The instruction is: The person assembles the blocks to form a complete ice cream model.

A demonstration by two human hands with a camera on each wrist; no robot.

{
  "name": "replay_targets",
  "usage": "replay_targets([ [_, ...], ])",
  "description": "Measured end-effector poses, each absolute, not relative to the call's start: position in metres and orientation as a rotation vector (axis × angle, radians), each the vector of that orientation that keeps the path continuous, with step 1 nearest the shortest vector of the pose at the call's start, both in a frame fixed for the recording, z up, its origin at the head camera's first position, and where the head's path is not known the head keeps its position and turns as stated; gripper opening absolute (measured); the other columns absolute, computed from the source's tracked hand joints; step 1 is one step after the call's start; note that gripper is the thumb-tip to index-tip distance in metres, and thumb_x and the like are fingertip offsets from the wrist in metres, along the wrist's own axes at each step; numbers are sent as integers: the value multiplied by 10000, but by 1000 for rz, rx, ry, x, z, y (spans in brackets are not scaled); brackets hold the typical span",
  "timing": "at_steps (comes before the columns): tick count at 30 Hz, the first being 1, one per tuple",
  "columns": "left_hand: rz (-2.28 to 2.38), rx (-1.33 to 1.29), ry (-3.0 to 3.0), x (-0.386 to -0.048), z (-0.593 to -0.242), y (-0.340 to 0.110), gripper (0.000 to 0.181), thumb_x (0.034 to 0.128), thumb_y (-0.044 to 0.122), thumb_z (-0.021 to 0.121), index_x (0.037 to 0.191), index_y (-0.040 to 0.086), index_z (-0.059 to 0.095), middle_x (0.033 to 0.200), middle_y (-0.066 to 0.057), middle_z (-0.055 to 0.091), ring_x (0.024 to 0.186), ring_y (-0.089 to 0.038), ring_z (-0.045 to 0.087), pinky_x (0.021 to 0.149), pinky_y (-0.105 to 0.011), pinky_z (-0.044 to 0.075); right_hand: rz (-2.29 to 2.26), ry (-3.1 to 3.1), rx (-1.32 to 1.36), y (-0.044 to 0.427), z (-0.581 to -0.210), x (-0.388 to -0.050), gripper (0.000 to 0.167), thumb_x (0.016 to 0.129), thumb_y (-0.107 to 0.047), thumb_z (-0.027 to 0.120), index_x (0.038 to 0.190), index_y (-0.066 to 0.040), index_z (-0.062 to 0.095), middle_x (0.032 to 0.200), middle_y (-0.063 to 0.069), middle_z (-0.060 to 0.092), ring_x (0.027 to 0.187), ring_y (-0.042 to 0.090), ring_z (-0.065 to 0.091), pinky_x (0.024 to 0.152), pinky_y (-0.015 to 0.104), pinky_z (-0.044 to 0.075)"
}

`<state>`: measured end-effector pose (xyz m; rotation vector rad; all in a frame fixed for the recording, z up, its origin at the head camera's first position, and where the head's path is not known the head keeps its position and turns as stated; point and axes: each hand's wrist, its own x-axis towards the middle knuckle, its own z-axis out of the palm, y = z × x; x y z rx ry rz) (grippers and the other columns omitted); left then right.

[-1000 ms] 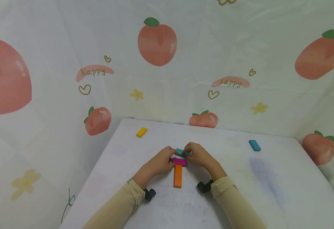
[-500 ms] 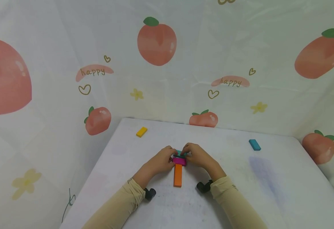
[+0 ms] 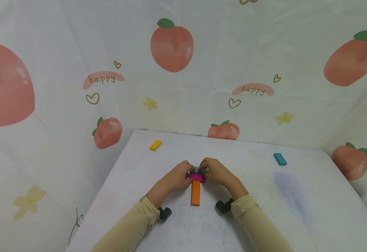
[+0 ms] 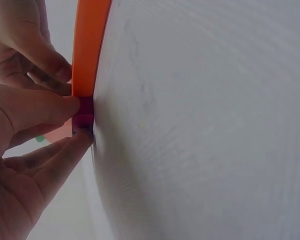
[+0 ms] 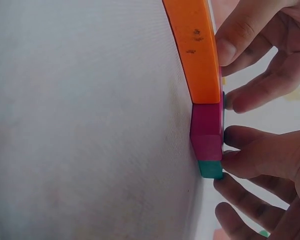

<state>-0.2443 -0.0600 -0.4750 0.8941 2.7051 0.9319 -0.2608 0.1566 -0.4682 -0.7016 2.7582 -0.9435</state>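
White tabletop (image 3: 189, 231) spreads under both forearms, which come in from the near side in tan sleeves (image 3: 123, 224), with a black fitting (image 3: 165, 214) at the left cuff and another at the right. Just short of the hands and between the wrists lies an orange block (image 3: 195, 193), flat, pointing away from the person, its far end against the long side of a magenta block (image 3: 197, 177) set crosswise between the hands. Directly past that, a teal block (image 5: 211, 169) lies alongside it; whether a sliver of gap remains is hard to tell.

Left hand (image 3: 179, 176) pinches with a narrow grip, thumb at the magenta block and a finger at the teal one. Right hand (image 3: 219, 172) is curled over the teal block's right part, holding it.

Judging from the layout, orange and magenta already form a T, while teal seems in its final adjusting. Two pieces sit outside the arrangement, untouched: a yellow block (image 3: 155, 145) beyond and left of the left hand, and a blue block (image 3: 280, 159) well right of the right hand. Farthest off hangs a peach-printed backdrop (image 3: 196, 91).
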Motion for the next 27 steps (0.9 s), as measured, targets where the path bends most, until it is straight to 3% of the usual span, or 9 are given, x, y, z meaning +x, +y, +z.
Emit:
replay_targets([
  [11, 925, 875, 2705, -246, -472, -58, 148, 933, 14, 754, 1068, -43, 775, 1093, -126, 639, 921, -169, 604, 818, -266, 551, -949, 2756, -706, 156, -469, -260, 244, 915, 67, 636, 947, -89, 821, 1030, 4, 702, 1027, 203, 660, 957, 428, 590],
  [27, 922, 869, 2699, -246, -472, -58, 182, 945, 20, 742, 1104, -62, 770, 1097, -147, 635, 914, -178, 576, 791, -258, 536, -934, 2780, -767, 159, -469, -259, 226, 921, 65, 638, 961, -74, 812, 1015, 14, 711, 1004, 194, 666, 961, 428, 593],
])
